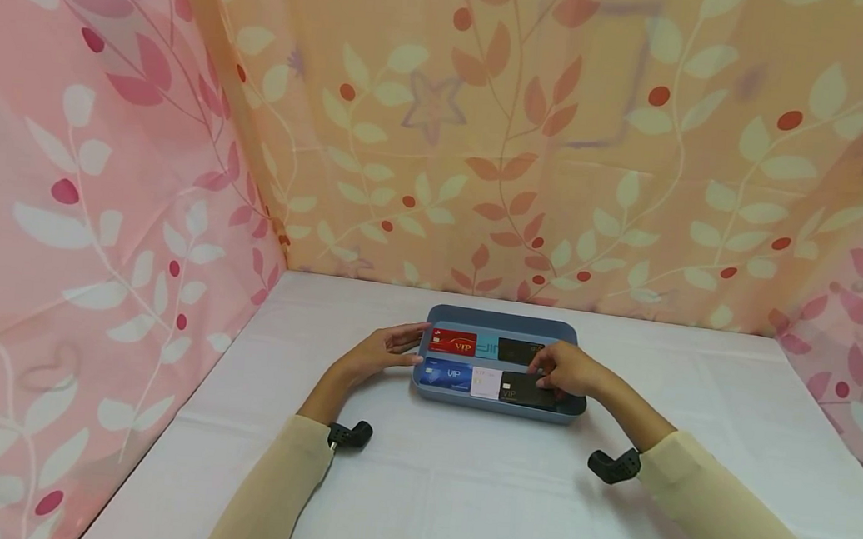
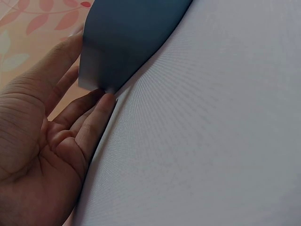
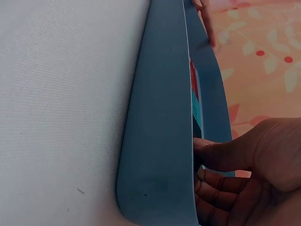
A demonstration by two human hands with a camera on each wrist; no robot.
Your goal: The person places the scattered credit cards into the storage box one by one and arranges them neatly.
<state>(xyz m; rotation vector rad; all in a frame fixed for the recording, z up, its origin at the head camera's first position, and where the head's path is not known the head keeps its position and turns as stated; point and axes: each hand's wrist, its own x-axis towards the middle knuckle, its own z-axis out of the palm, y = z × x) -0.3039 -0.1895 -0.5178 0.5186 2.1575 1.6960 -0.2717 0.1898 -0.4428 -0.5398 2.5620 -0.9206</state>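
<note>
A shallow blue-grey tray (image 1: 497, 409) holds cards in two rows. The far row shows a red VIP card (image 1: 453, 343), a light blue card (image 1: 487, 346) and a black card (image 1: 520, 352). Nearer lie a blue VIP card (image 1: 447, 375), a white card (image 1: 486, 384) and a black VIP card (image 1: 527, 390). My left hand (image 1: 384, 351) touches the tray's left end, its fingers fairly straight against the outer wall. My right hand (image 1: 569, 369) reaches over the right end, thumb and fingers curled at the near black card, seemingly pinching it; the tray wall partly hides the fingertips in the right wrist view.
The tray stands on a white-covered table (image 1: 461, 489), near its back edge. Behind rises an orange leaf-patterned cloth (image 1: 515, 142), with a pink one (image 1: 106, 197) on the left. Dark wrist cameras (image 1: 351, 435) sit on both wrists.
</note>
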